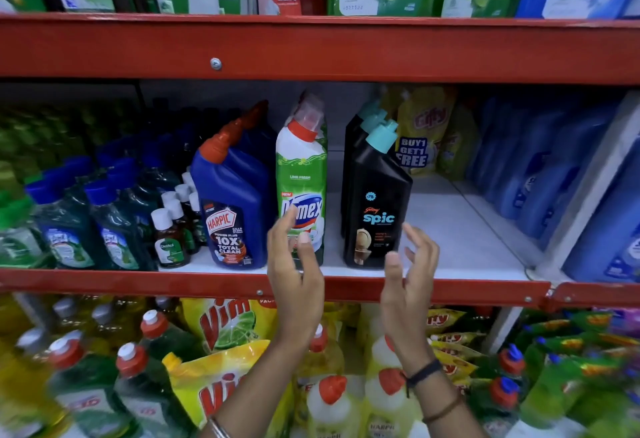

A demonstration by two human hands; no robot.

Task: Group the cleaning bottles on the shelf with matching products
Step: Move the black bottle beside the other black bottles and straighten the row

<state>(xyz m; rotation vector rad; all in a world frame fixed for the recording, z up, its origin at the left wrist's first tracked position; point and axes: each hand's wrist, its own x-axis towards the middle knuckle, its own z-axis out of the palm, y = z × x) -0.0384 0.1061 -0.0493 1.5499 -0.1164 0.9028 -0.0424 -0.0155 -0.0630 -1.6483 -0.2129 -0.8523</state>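
Note:
On the middle shelf (460,230) stand a blue Harpic bottle (232,209) with a red cap, a green and white Domex bottle (302,174) with a red cap, and a black Spic bottle (375,205) with a teal cap. More bottles of each kind stand in rows behind them. My left hand (294,278) is open in front of the Domex bottle's lower part, fingers spread, holding nothing. Just right of the Spic bottle's base is my right hand (408,275), also open and not touching the bottle.
Small brown Dettol bottles (169,240) and green cleaner bottles (114,226) fill the shelf's left side. Yellow pouches (424,126) lie at the back right, blue bottles (554,178) at far right. A red rail (173,282) fronts the shelf. Vim pouches (221,327) and bottles sit below.

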